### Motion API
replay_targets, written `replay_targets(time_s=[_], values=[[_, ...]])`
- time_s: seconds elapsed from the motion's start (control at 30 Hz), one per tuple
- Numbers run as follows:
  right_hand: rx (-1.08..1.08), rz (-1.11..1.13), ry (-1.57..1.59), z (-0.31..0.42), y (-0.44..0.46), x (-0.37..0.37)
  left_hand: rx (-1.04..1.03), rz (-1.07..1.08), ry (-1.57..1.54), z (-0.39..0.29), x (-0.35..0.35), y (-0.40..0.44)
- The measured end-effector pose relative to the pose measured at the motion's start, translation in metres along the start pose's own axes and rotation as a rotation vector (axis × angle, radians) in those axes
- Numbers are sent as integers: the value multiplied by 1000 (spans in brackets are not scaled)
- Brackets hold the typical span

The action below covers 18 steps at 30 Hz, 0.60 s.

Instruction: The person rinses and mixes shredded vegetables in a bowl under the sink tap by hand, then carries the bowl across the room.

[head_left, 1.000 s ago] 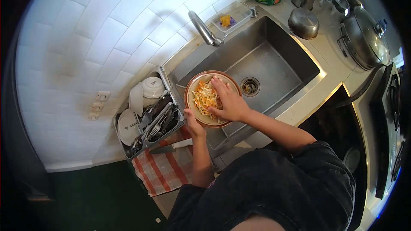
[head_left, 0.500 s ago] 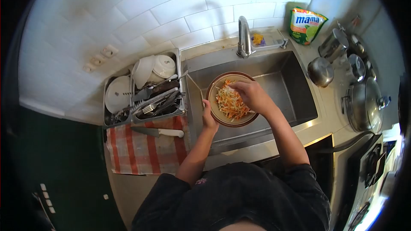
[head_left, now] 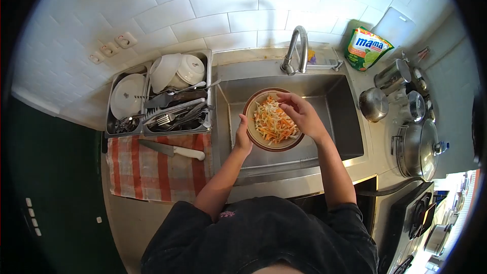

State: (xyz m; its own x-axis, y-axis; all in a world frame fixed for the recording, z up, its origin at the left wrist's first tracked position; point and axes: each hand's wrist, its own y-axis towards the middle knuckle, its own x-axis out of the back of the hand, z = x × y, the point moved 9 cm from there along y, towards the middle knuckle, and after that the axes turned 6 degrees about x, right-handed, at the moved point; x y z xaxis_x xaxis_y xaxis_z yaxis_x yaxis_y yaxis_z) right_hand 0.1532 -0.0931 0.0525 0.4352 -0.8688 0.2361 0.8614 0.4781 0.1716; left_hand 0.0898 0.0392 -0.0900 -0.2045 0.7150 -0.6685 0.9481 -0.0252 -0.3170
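Observation:
A brown-rimmed bowl (head_left: 274, 148) is held over the metal sink (head_left: 335, 116). Shredded orange and white vegetables (head_left: 274, 122) fill much of it. My left hand (head_left: 244, 134) grips the bowl at its left side, thumb at the rim and the other fingers hidden beneath. Over the bowl's upper right part is my right hand (head_left: 303, 115), its fingers bent and apart above the shreds, with nothing visible in them.
A dish rack (head_left: 152, 133) with bowls and cutlery stands left of the sink. A knife (head_left: 172, 149) lies on a striped cloth (head_left: 162, 177). The faucet (head_left: 299, 45) rises behind. Pots (head_left: 421, 147) and a detergent pouch (head_left: 366, 49) are at the right.
The camera view has turned and shifted. My right hand has lifted off the shreds, its fingers now apart. My left hand still holds the bowl.

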Motion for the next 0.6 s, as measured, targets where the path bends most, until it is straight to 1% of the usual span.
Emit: replay_targets(time_s=[0.07, 0.17, 0.27, 0.3, 0.4, 0.43, 0.57, 0.6], values=[[-133, -35, 239, -13, 1, 3, 25, -18, -7, 1, -1, 3], [-218, -123, 515, -59, 9, 27, -30, -16, 12, 0, -1, 11], [-277, -356, 556, -106, 23, 70, -19, -32, -35, -4, -4, 11], [-272, -390, 619, -126, 28, 78, -16, -33, -46, -8, -6, 8], [-328, -402, 671, -149, 37, 84, -20, -26, -53, -23, -18, 8], [-285, -378, 587, -149, 42, 87, -28, -28, -37, -28, -20, 9], [-245, -444, 121, -154, 56, 102, -57, -23, -22, -39, -21, 14], [-241, -465, 125, -155, 58, 104, -69, -25, -18, -42, -23, 15]])
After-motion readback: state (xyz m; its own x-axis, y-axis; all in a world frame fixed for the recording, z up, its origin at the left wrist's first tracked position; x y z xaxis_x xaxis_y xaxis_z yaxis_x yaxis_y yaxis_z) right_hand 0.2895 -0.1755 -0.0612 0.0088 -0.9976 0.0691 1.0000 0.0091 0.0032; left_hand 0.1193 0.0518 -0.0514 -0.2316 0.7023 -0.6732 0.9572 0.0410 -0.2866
